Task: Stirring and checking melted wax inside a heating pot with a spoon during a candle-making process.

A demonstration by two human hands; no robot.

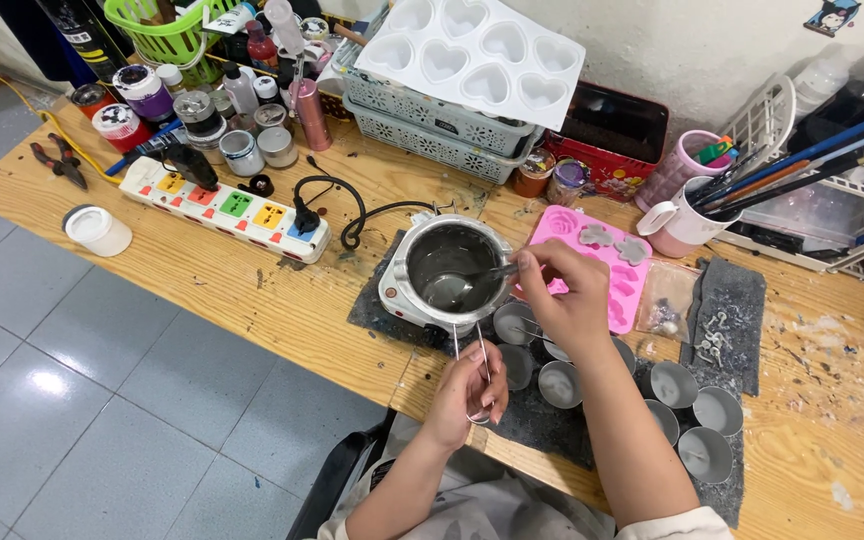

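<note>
Right hand (567, 290) fingers pinched shut on a metal spoon (472, 283); the bowl end is down inside the small melting pot (444, 268), in the grey liquid. Spoon's long axis runs roughly left-right, handle toward the right hand, bowl to the left of the fingers. Left hand (472, 390) sits nearer the body, just below the pot, fingers closed on thin metal tweezers (480, 360); their long axis is near vertical in view, tips pointing up toward the pot's near rim, stopping just short of it or touching it, can't tell which. Pot stands on a dark mat (377, 300) on the wooden worktop (202, 280). Right hand is the one at the pot; left is close but outside it. Round metal cups (560, 385) cluster just right of the left hand, under the right forearm. Pink flower mould (612, 250) lies behind the right hand, multi-colour power strip (227, 208) well off to the left.
</note>
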